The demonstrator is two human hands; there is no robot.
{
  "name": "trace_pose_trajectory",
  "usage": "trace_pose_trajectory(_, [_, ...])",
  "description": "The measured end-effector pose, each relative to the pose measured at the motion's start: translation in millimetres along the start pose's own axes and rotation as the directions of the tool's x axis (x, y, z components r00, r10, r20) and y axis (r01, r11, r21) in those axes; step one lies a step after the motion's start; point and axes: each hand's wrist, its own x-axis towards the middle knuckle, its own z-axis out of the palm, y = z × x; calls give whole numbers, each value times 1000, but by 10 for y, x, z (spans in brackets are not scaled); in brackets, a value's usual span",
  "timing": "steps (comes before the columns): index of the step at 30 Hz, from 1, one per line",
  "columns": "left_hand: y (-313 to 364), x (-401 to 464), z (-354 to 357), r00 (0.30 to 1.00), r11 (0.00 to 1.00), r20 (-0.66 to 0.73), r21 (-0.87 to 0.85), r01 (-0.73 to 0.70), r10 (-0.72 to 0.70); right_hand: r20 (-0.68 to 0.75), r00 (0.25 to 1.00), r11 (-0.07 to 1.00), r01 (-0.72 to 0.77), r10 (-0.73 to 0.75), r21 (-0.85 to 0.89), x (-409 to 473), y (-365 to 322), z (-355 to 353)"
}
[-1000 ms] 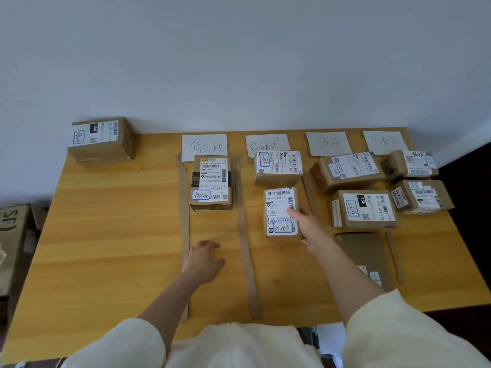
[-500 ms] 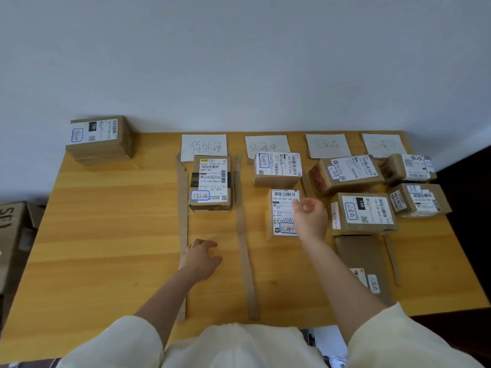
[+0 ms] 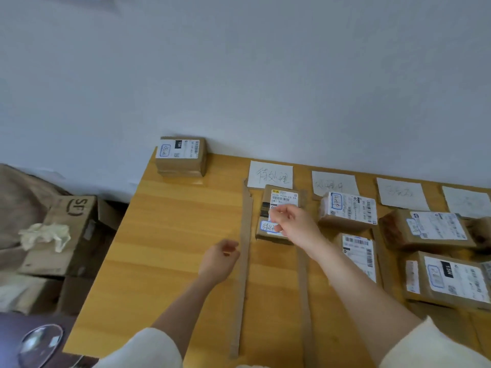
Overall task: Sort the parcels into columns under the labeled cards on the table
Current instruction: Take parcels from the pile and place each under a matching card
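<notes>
One parcel [image 3: 180, 156] is not sorted yet: it stands alone at the far left corner of the table [image 3: 170, 235], against the wall, well apart from the columns. I judge that this is the step in hand, to fetch this last parcel. The next move calls for a long reach to the left and away, a grip around the box, and a reading of its blue-framed mark to choose the right card. The right hand [image 3: 292, 224] is stretched forward over the parcel in the first column [image 3: 279, 197], under the first card [image 3: 271, 175]; its fingers are loosely curled and hold nothing, and whether they touch the box I cannot tell. The left hand [image 3: 219, 262] is just beside the left cardboard strip [image 3: 243, 274], low over the wood, fingers half curled, also empty. The other parcels lie in their columns to the right, under the other cards. On the floor at the left stands an open carton [image 3: 66, 235].
</notes>
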Motion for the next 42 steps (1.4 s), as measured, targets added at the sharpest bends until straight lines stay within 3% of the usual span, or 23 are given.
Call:
trace_pose_trajectory(8, [-294,610,-1037,976,973,-144,-189,135,-163,128,990,963,93,-62,-253,831,-843,634])
trace_pose_trajectory(12, [-340,990,-1465,958,926,-182,-347,148,-222,161,986,952,97,-51,-290,1299,-1133,983])
trace_pose_trajectory(16, [-318,1365,-1817,939,929,-283,-360,86,-197,120,993,972,12,17,-237,1712,-1295,1297])
trace_pose_trajectory(23, [-317,1888,-2104,947,921,-299,-390,-11,-116,78,978,972,-200,192,121,2094,-1358,1673])
trace_pose_trajectory(27, [-332,1914,-2053,929,900,-350,-434,-49,-118,35,972,952,-233,231,198,2142,-1312,1743])
trace_pose_trajectory(31, [-407,1859,-1989,921,886,-352,-463,-18,-165,-114,957,937,-230,267,263,2150,-1217,1771])
trace_pose_trajectory(35, [-598,1860,-1896,912,931,-376,-365,17,-165,-152,917,886,-297,369,356,2159,-1191,1836])
trace_pose_trajectory(37, [-712,1878,-1847,903,979,-413,-200,36,-118,-146,913,885,-314,381,343,2173,-1175,1867])
trace_pose_trajectory(40, [-800,1866,-1765,917,996,-396,56,73,-45,-141,940,923,-261,309,283,2215,-1156,1865])
trace_pose_trajectory(42, [-812,1853,-1705,930,988,-367,128,83,-31,-128,960,949,-215,249,232,2245,-1177,1813])
